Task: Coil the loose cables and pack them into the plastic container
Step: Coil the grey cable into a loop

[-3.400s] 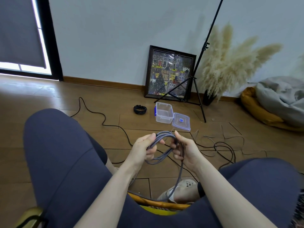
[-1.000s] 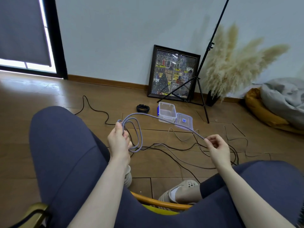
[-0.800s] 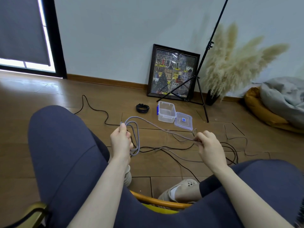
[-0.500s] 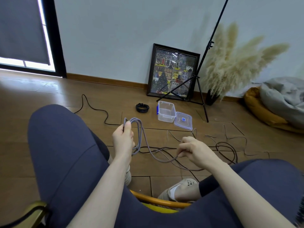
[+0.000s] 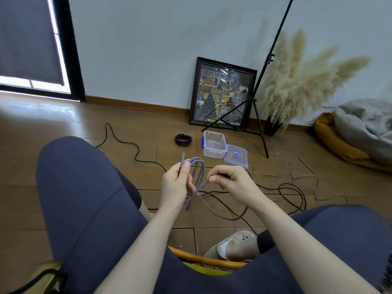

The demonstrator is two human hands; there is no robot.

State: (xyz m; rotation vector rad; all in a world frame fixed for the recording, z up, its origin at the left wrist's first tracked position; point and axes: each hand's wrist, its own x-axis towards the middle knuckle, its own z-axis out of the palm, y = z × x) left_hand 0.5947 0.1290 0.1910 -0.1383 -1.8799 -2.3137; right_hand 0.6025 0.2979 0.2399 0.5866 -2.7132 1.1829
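Note:
My left hand (image 5: 177, 183) grips several loops of a grey cable (image 5: 199, 177), held upright above the floor. My right hand (image 5: 231, 182) pinches the same cable a little to the right, close to the loops; the rest of it trails down to the floor. The clear plastic container (image 5: 213, 144) stands open on the floor beyond my hands, its lid (image 5: 236, 155) lying beside it on the right. A coiled black cable (image 5: 183, 139) lies left of the container. Loose dark cables (image 5: 290, 189) sprawl on the floor at the right.
A long black cable (image 5: 127, 145) snakes across the floor at the left. A framed picture (image 5: 222, 94) leans on the wall behind a tripod stand (image 5: 257, 117). Pampas grass (image 5: 301, 81) and a beanbag (image 5: 360, 132) are at the right. My knees flank the hands.
My right hand, stretched out to the right a second ago, has come in and up to the loops in my left hand, bringing another length of the grey cable.

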